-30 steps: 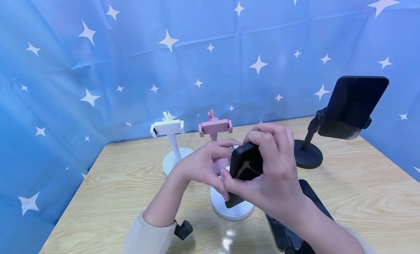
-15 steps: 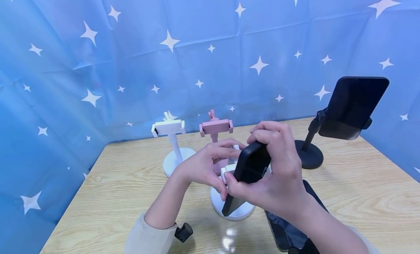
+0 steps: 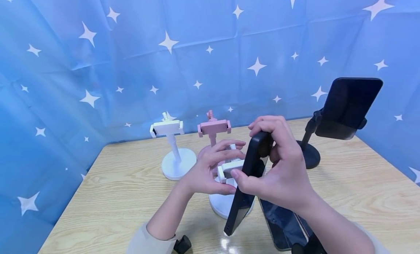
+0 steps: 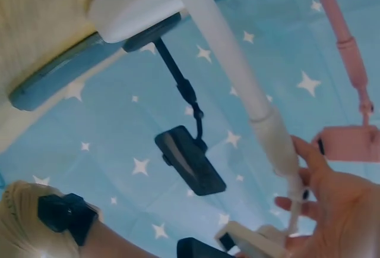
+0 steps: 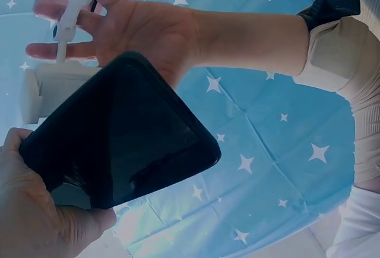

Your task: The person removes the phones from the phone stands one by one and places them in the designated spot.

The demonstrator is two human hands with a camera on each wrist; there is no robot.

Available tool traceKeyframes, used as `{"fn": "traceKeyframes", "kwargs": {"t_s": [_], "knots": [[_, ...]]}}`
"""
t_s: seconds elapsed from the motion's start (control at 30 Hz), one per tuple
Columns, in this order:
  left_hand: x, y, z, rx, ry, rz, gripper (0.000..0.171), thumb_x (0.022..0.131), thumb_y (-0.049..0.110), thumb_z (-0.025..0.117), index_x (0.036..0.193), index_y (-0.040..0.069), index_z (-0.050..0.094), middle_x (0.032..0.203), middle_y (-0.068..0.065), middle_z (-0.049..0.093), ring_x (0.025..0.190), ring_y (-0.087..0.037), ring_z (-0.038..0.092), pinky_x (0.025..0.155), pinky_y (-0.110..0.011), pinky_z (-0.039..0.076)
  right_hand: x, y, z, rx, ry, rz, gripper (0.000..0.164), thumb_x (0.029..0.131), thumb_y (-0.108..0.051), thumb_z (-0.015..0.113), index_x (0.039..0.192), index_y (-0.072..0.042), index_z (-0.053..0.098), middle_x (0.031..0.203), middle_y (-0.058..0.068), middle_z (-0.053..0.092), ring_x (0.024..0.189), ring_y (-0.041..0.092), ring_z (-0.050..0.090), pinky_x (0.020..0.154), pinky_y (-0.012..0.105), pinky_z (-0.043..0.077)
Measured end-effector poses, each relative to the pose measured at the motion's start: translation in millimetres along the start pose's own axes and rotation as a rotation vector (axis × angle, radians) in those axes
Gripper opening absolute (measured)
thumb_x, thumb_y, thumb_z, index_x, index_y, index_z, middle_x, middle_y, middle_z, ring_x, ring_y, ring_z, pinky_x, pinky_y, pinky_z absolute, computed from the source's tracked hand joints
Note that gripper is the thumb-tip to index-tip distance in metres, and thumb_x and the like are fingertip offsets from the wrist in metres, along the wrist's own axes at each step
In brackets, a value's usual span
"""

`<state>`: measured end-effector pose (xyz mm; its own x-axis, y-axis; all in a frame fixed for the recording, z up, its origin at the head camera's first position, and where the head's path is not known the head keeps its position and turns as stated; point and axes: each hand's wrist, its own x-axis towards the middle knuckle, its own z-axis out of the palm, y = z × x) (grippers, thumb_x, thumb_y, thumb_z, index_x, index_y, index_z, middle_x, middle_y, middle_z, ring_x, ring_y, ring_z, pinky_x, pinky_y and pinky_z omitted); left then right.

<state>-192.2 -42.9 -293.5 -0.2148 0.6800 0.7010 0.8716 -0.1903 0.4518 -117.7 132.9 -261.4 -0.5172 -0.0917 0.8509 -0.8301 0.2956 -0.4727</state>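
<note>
My right hand (image 3: 285,166) pinches a black smartphone (image 3: 246,194) between thumb and fingers, its edge towards the head camera. Just left of it stands a white phone stand with its clamp (image 3: 229,169) and round base (image 3: 220,204). Around the neck of that stand lies my left hand (image 3: 208,170), fingers extended behind it and thumb below the clamp. In the right wrist view the left palm (image 5: 151,35) faces the camera with fingers spread near the stem. The smartphone (image 5: 127,145) covers part of the clamp there.
A second white phone stand (image 3: 167,128) and a pink one (image 3: 214,127) stand behind. At right, a black stand (image 3: 307,153) holds a dark device (image 3: 349,108). Dark phones (image 3: 283,225) lie flat on the wooden table (image 3: 124,195), under my right forearm.
My right hand has drawn the smartphone rightward from the white clamp and turned it more edge-on. My left fingers and thumb have spread apart, and more of the clamp now shows.
</note>
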Motion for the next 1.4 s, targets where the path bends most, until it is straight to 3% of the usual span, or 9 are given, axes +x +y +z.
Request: {"fn": "traceKeyframes", "kwargs": {"t_s": [0.2,0.3,0.4,0.6,0.8,0.9,1.03,1.2,1.4], "knots": [[-3.7,-2.1,12.5,0.022,0.106,0.012,0.050,0.084,0.043,0.058,0.115,0.004,0.054,0.128,-0.018,0.046,0.116,-0.028,0.048,0.090,-0.034,0.044,13,-42,-4,0.038,-0.006,0.043,0.064,0.048,0.011,0.076,0.105,0.011,0.047,0.110,0.019,0.044,0.079,0.017,0.050,0.056,0.018,0.048],[-5.0,-3.7,18.4,0.024,0.165,0.025,0.044,0.087,0.035,0.058,0.119,0.006,0.054,0.127,-0.020,0.046,0.114,-0.027,0.050,0.086,-0.033,0.047,11,-50,-10,0.034,0.001,0.068,0.065,0.044,0.017,0.074,0.102,0.015,0.044,0.110,0.023,0.043,0.085,0.017,0.050,0.063,0.016,0.049],[-6.4,-4.5,23.2,0.018,0.219,0.029,0.042,0.087,0.028,0.061,0.122,0.007,0.053,0.126,-0.021,0.045,0.114,-0.029,0.050,0.086,-0.034,0.048,8,-52,-18,-0.049,0.003,0.097,0.066,0.043,0.017,0.075,0.102,0.014,0.046,0.109,0.021,0.045,0.083,0.015,0.049,0.057,0.016,0.046],[-6.7,-4.9,27.9,-0.002,0.281,0.062,0.036,0.085,0.019,0.065,0.118,0.006,0.056,0.121,-0.022,0.047,0.110,-0.031,0.052,0.085,-0.036,0.049,-8,-31,-46,-0.251,-0.062,0.174,0.073,0.045,0.002,0.086,0.111,0.000,0.053,0.112,0.010,0.048,0.081,0.014,0.047,0.054,0.018,0.042],[-3.4,-7.2,27.6,-0.048,0.288,0.090,0.032,0.087,0.023,0.062,0.111,0.002,0.058,0.114,-0.022,0.049,0.103,-0.030,0.053,0.081,-0.037,0.050,-19,-11,-73,-0.497,-0.154,0.267,0.070,0.050,-0.014,0.089,0.111,-0.014,0.054,0.108,-0.002,0.049,0.092,0.009,0.042,0.074,0.014,0.035],[-1.0,-8.1,26.7,-0.050,0.292,0.081,0.033,0.086,0.024,0.062,0.108,0.000,0.058,0.112,-0.022,0.050,0.103,-0.030,0.052,0.081,-0.036,0.051,-22,-6,-82,-0.575,-0.263,0.371,0.064,0.055,-0.017,0.087,0.108,-0.010,0.053,0.106,0.003,0.050,0.091,0.015,0.043,0.072,0.025,0.038],[4.4,-10.4,24.7,-0.025,0.291,0.076,0.036,0.086,0.026,0.062,0.107,-0.002,0.058,0.110,-0.022,0.051,0.101,-0.029,0.054,0.079,-0.035,0.051,-29,9,-94,-0.616,-0.486,0.525,0.060,0.061,-0.022,0.082,0.109,-0.004,0.051,0.105,0.012,0.050,0.082,0.022,0.049,0.063,0.036,0.042],[14.1,-13.3,22.2,-0.017,0.271,0.040,0.034,0.080,0.011,0.070,0.108,-0.004,0.058,0.111,-0.020,0.053,0.098,-0.027,0.056,0.077,-0.032,0.051,-48,40,-112,-0.633,-0.684,0.627,0.057,0.063,-0.026,0.080,0.108,-0.003,0.053,0.095,0.009,0.051,0.074,0.018,0.047,0.058,0.031,0.040],[30.6,-13.6,21.8,0.032,0.265,-0.011,0.043,0.068,-0.004,0.075,0.108,-0.003,0.059,0.115,-0.018,0.051,0.101,-0.024,0.055,0.080,-0.027,0.050,-72,74,-137,-0.583,-0.822,0.724,0.051,0.064,-0.022,0.077,0.104,-0.003,0.053,0.086,0.005,0.048,0.068,0.014,0.043,0.052,0.024,0.037]]}}
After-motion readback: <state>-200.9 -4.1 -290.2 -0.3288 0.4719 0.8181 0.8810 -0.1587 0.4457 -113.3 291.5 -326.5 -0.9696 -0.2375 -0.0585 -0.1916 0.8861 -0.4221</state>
